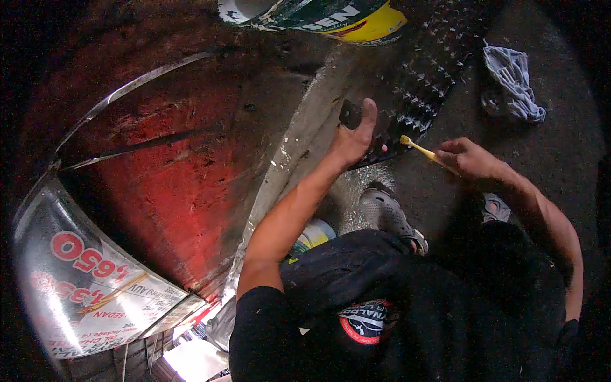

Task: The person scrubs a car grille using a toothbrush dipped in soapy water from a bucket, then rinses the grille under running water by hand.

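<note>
Along the dark floor (523,159) runs a long black strip with white flecks (435,71), near a green-and-yellow bucket (331,19). By its near end, the right hand (469,158) has its grip pinching a yellow brush (423,151), head at the strip's edge, contact unclear; the left hand (355,137) has its grip closed on a small black piece (349,114).

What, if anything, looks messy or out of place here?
A crumpled pale cloth lies on the floor, as if dropped. The red surface looks patchy and stained. White flecks dot the dark mat near the yellow brush in the right hand; whether they are spill or texture is unclear.
</note>
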### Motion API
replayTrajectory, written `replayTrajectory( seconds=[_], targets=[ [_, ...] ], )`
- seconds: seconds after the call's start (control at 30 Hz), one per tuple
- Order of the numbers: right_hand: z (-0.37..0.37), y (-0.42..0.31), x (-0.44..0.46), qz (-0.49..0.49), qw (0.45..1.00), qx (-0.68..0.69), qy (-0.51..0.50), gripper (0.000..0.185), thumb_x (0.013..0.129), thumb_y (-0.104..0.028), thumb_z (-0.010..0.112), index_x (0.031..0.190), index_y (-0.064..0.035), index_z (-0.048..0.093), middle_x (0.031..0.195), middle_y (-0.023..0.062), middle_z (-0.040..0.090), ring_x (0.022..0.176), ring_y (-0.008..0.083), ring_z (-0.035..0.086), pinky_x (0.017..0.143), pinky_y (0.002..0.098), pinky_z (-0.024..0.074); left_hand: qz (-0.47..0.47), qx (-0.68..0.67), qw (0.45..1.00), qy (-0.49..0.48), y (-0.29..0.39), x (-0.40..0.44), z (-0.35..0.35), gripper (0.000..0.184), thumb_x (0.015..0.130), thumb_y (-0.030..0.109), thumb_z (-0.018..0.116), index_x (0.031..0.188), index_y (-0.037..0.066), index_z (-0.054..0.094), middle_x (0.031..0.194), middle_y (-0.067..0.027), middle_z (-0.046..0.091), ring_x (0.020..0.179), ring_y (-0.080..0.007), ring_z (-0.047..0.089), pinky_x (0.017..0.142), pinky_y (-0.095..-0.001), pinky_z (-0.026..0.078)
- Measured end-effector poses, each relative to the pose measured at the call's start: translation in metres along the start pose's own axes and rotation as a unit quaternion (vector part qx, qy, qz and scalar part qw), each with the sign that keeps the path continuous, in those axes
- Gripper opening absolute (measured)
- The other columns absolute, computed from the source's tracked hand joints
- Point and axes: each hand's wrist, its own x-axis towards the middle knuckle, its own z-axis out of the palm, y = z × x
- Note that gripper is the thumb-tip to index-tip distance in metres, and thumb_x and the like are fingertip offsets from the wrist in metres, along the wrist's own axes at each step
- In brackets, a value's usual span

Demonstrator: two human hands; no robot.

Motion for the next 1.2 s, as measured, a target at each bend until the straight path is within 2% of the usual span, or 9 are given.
replayTrajectory(
  seconds=[0.07,0.13,0.23,0.3,0.53,0.67,0.8,0.97,1.2],
  targets=[
    [-0.001,0.013,0.003,-0.079,0.994,-0.079,0.018,0.021,0.093,-0.019,0.054,0.102,-0.0022,0.064,0.073,0.0045,0.057,0.066,0.0133,0.052,0.062,0.03,0.044,0.026,-0.013,0.999,0.028,0.011,-0.007,-0.002,0.078,0.085,0.07,0.045,0.113,-0.002,0.053,0.095,-0.0131,0.061,0.069,-0.0203,0.066,0.06,-0.0336,0.054],
    [-0.012,0.025,0.002,-0.157,0.974,-0.156,0.039,0.02,0.091,-0.017,0.056,0.103,-0.0039,0.065,0.073,0.007,0.061,0.065,0.0166,0.056,0.062,0.0322,0.0462,-0.039,-0.085,0.992,-0.09,0.001,0.002,-0.006,0.075,0.085,0.07,0.044,0.106,-0.001,0.055,0.087,-0.0114,0.062,0.064,-0.0198,0.066,0.059,-0.033,0.054],
    [-0.031,0.012,-0.017,-0.071,0.805,-0.58,0.102,0.042,0.073,-0.005,0.063,0.113,-0.0155,0.065,0.087,0.0162,0.067,0.076,0.0352,0.065,0.065,0.0431,0.0523,-0.044,-0.118,0.989,-0.082,-0.007,0.007,-0.003,0.07,0.085,0.07,0.045,0.096,0.001,0.055,0.076,-0.0076,0.06,0.057,-0.0175,0.063,0.055,-0.0314,0.052],
    [-0.045,0.038,-0.018,-0.155,0.79,-0.536,0.255,0.021,0.084,-0.014,0.056,0.101,-0.0157,0.067,0.077,0.0147,0.066,0.068,0.0363,0.064,0.061,0.0444,0.0523,-0.039,-0.093,0.992,-0.071,-0.008,0.009,-0.002,0.073,0.084,0.073,0.039,0.094,0.003,0.058,0.075,-0.0075,0.062,0.058,-0.0174,0.064,0.054,-0.0312,0.052],
    [-0.045,0.037,-0.024,-0.28,0.799,-0.466,0.258,0.039,0.084,-0.013,0.053,0.122,-0.0193,0.059,0.087,0.0145,0.064,0.075,0.0341,0.064,0.065,0.0426,0.0524,-0.032,-0.051,0.994,-0.088,-0.001,0.003,-0.005,0.078,0.083,0.077,0.033,0.092,0.004,0.061,0.072,-0.0069,0.064,0.058,-0.0162,0.064,0.05,-0.0293,0.049],
    [-0.028,0.015,-0.032,-0.381,0.723,-0.522,0.244,0.046,0.075,-0.005,0.06,0.12,-0.0128,0.06,0.076,0.0097,0.056,0.07,0.0294,0.059,0.059,0.0393,0.0472,-0.038,-0.06,0.996,-0.053,0.0,0.001,-0.002,0.078,0.083,0.077,0.032,0.092,0.006,0.061,0.068,-0.0056,0.063,0.055,-0.015,0.063,0.05,-0.0277,0.048],
    [-0.017,-0.002,-0.028,-0.362,0.646,-0.619,0.261,0.052,0.074,-0.013,0.057,0.126,-0.0191,0.057,0.09,0.0061,0.059,0.082,0.0239,0.06,0.064,0.0356,0.0527,-0.008,0.013,0.998,-0.056,0.011,-0.005,-0.006,0.082,0.085,0.076,0.03,0.102,0.002,0.059,0.088,-0.0117,0.064,0.081,-0.0199,0.063,0.07,-0.0332,0.05],
    [-0.013,-0.009,-0.035,-0.406,0.632,-0.613,0.246,0.052,0.074,-0.011,0.058,0.125,-0.0147,0.056,0.085,0.006,0.057,0.077,0.0229,0.058,0.061,0.0347,0.0503,0.009,0.014,0.999,-0.033,0.022,-0.01,-0.005,0.087,0.086,0.075,0.032,0.118,-0.004,0.053,0.116,-0.017,0.058,0.113,-0.0234,0.052,0.097,-0.0367,0.04],
    [0.007,-0.023,-0.023,-0.351,0.669,-0.605,0.252,0.04,0.08,-0.012,0.055,0.12,-0.0102,0.058,0.086,0.0121,0.063,0.081,0.0284,0.064,0.061,0.0401,0.0539,0.025,0.055,0.998,0.013,0.008,-0.002,-0.005,0.09,0.087,0.071,0.04,0.131,-0.008,0.044,0.133,-0.0234,0.047,0.129,-0.0284,0.04,0.109,-0.037,0.027]
  ],
)
